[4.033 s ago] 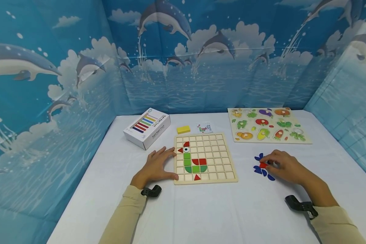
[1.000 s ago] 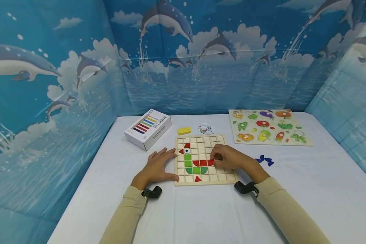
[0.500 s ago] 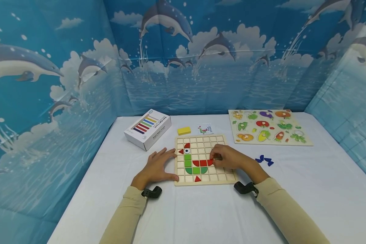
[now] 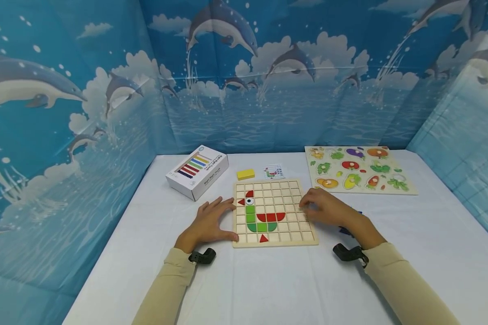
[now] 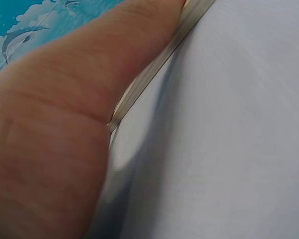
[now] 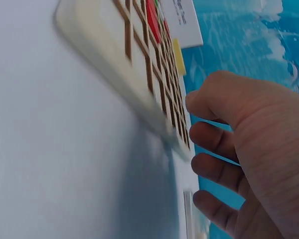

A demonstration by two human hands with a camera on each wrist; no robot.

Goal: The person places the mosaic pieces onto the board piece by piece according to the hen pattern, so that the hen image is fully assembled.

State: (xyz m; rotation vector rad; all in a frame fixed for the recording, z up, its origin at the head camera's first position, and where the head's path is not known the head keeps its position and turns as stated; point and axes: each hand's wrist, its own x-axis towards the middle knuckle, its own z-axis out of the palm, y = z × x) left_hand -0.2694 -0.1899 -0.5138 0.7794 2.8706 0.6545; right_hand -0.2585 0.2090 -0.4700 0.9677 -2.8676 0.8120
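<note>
The wooden grid board (image 4: 274,212) serves as landmark: a partly built picture of red and green tiles (image 4: 262,217) fills its left half, with a red triangle (image 4: 263,238) in the bottom row. The left hand (image 4: 209,222) lies flat against the board's left edge, fingers straight and spread, thumb along the near corner, steadying it. The right hand (image 4: 327,208) hovers over the board's right edge, fingers loosely curled; the right wrist view shows nothing pinched between them (image 6: 213,139), so it looks empty. The step in hand reads as the gap between placements: one tile is seated and another is wanted. The loose blue pieces (image 4: 347,231) lie just right of the board, mostly hidden behind the right wrist. The next move probably calls for reaching there, pinching one piece and matching its shape to a free cell beside the pattern.
</note>
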